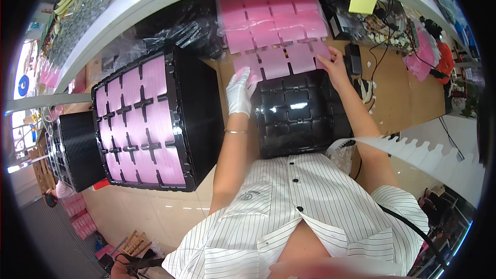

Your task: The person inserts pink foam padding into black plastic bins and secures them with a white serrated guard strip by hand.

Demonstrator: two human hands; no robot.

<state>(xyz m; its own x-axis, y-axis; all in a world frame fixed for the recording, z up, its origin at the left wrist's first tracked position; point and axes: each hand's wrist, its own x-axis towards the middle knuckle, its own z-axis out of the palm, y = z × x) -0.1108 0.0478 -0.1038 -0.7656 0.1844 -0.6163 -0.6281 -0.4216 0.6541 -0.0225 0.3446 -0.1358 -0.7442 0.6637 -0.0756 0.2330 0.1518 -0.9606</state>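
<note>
A thin pink sheet with cross-shaped slots [289, 63] stretches between my two hands, just beyond a glossy black compartment tray [292, 106]. My left hand [239, 97], in a white glove, grips the sheet's near left corner. The bare right hand [335, 66] pinches its right edge between thumb and fingers. Behind it lies a pile of similar pink sheets [271, 15], partly under clear plastic; where the held sheet ends and the pile begins is hard to tell. The tray sits close to my body, its compartments showing no contents.
To the left stands a large black tray stack [199, 119], topped by a pink slotted sheet [137, 124]. A smaller black stack [75, 150] is farther left. A white notched strip [423, 155] crosses my right forearm. A black block [353, 59] and cables lie right. A shelf rail [170, 2] arches overhead.
</note>
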